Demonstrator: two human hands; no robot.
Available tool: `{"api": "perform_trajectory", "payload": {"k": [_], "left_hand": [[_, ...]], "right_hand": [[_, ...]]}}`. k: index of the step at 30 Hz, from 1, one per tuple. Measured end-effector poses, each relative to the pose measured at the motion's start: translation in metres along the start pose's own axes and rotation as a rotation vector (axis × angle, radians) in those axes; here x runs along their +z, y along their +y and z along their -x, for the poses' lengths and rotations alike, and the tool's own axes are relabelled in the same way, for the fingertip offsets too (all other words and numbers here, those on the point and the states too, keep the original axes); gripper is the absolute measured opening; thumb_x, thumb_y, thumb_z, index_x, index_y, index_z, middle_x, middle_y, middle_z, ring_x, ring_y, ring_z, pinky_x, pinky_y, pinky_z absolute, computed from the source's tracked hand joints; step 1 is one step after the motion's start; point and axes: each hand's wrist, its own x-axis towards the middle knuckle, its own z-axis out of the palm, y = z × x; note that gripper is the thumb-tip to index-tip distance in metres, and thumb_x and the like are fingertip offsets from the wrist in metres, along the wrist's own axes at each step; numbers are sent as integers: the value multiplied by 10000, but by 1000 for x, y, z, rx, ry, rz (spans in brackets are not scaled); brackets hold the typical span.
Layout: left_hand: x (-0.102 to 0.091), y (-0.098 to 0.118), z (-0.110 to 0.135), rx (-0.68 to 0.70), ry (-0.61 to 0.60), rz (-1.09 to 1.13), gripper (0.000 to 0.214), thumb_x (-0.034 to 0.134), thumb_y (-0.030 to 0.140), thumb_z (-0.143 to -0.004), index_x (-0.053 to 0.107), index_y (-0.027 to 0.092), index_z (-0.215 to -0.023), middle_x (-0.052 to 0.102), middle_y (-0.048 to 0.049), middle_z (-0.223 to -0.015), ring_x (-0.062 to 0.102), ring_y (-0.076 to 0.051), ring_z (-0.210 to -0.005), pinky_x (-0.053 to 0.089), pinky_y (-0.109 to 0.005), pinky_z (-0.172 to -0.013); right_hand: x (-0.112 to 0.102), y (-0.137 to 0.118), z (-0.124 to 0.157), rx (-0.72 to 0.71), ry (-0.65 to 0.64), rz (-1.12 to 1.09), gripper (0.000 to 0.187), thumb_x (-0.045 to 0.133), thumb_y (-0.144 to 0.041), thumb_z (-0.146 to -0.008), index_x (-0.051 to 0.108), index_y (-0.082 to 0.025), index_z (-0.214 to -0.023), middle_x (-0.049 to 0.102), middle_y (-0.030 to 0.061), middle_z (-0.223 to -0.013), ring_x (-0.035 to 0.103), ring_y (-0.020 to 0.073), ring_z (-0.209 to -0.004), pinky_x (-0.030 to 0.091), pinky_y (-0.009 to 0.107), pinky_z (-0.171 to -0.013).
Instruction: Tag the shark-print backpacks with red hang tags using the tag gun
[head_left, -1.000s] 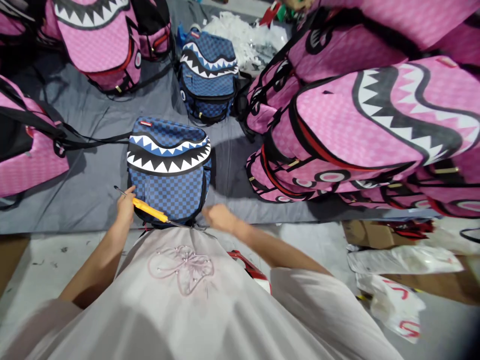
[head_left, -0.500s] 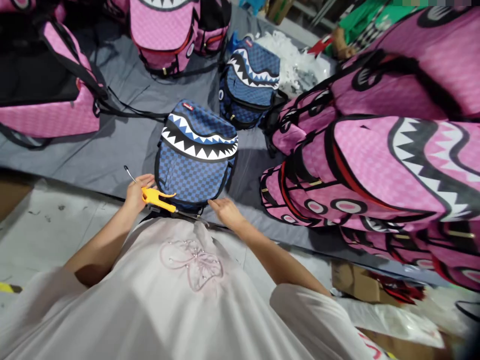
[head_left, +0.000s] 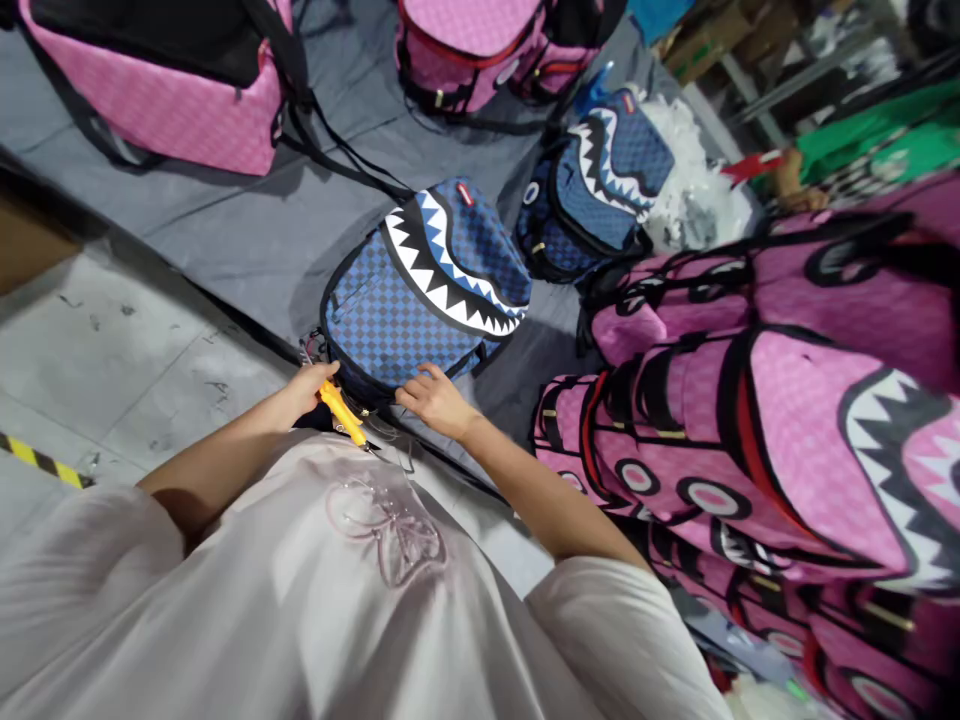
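A blue-and-black checkered backpack (head_left: 397, 320) with a shark-mouth print lies in front of me on the grey cloth, its lower edge towards my body. My left hand (head_left: 309, 386) is closed round a yellow air blow gun (head_left: 342, 408) at the pack's lower left corner. The gun's fitting end points towards my shirt; its nozzle is hard to make out behind the hand. With curled fingers, my right hand (head_left: 436, 402) grips the pack's lower edge. A second blue checkered backpack (head_left: 592, 195) stands just behind, to the right.
Several pink backpacks (head_left: 697, 440) are piled along the right. Other pink bags (head_left: 187, 90) lie at the back and left on the grey cloth (head_left: 232, 240). White plastic wrapping (head_left: 690, 180) lies behind the second blue pack. A person in green (head_left: 862, 150) is at the far right.
The view has turned, so the table slants more. My right hand has come onto the front pack's lower edge. My left hand has tilted the air blow gun steeper beside the pack's corner.
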Motion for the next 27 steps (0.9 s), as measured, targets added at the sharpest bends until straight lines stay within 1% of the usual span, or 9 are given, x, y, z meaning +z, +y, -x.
{"api": "perform_trajectory", "payload": {"k": [6, 10, 12, 14, 18, 21, 23, 25, 27], "left_hand": [[4, -12, -11, 102, 36, 9, 236, 737, 67, -568, 598, 167, -731, 593, 13, -579, 527, -133, -484, 439, -244, -499], [18, -12, -5, 221, 76, -32, 259, 656, -10, -528, 628, 178, -704, 580, 30, -560, 522, -143, -529, 417, -238, -535], [22, -14, 3, 269, 76, -52, 258, 644, -23, -530, 645, 185, -683, 584, 22, -557, 543, -163, -565, 431, -252, -581], [22, -19, 13, 338, 69, -123, 280, 646, -28, -543, 678, 197, -707, 602, 11, -571, 569, -184, -600, 444, -264, -634], [11, -34, 26, 429, 22, -306, 372, 676, 30, -606, 748, 243, -903, 640, 2, -618, 615, -216, -641, 475, -291, -707], [1, -35, 23, 489, 5, -335, 485, 684, 108, -676, 727, 278, -1127, 717, -18, -797, 678, -245, -830, 506, -327, -837], [-2, -30, 21, 555, 27, -309, 454, 685, 164, -726, 710, 258, -1170, 734, -57, -1050, 654, -257, -1076, 486, -349, -965], [-4, -22, 23, 586, 80, -236, 394, 691, 221, -763, 705, 215, -1157, 663, -100, -1272, 578, -265, -1232, 489, -347, -988], [-5, -14, 32, 576, 136, -129, 388, 697, 303, -796, 688, 192, -1168, 608, -125, -1338, 583, -262, -1202, 541, -313, -854]], "right_hand": [[-2, 1, -18, -152, 28, -36, 384, 303, -95, -1035, 675, -180, -998, 617, 53, -794, 469, 192, -750, 331, 412, -1015], [-11, 1, -79, -223, 55, -58, 371, 307, -154, -1056, 674, -194, -1022, 610, 44, -808, 483, 190, -783, 277, 430, -1085], [-20, 7, -122, -116, 76, -72, 340, 338, -193, -1060, 675, -198, -1009, 616, 44, -831, 504, 192, -822, 232, 451, -1119], [-31, 23, -162, 102, 106, -96, 267, 413, -225, -1048, 675, -198, -1006, 637, 44, -885, 530, 190, -881, 219, 439, -1126], [-51, 86, -206, 604, 192, -106, 261, 442, -227, -1048, 656, -82, -1077, 668, 131, -997, 568, 210, -935, 294, 447, -1039], [-57, 139, -207, 869, 273, -163, 301, 459, -220, -1046, 637, 15, -1109, 664, 230, -1058, 581, 232, -968, 303, 487, -1012], [-59, 161, -198, 964, 324, -227, 336, 503, -237, -1033, 586, 15, -1240, 659, 228, -1130, 581, 216, -1012, 337, 439, -1001], [-61, 164, -180, 976, 390, -290, 473, 510, -262, -1030, 437, -9, -1423, 639, 197, -1213, 588, 169, -1000, 396, 348, -954], [-62, 144, -153, 915, 489, -414, 533, 495, -287, -1033, 353, -40, -1484, 632, 158, -1237, 603, 134, -953, 436, 285, -916]]}}
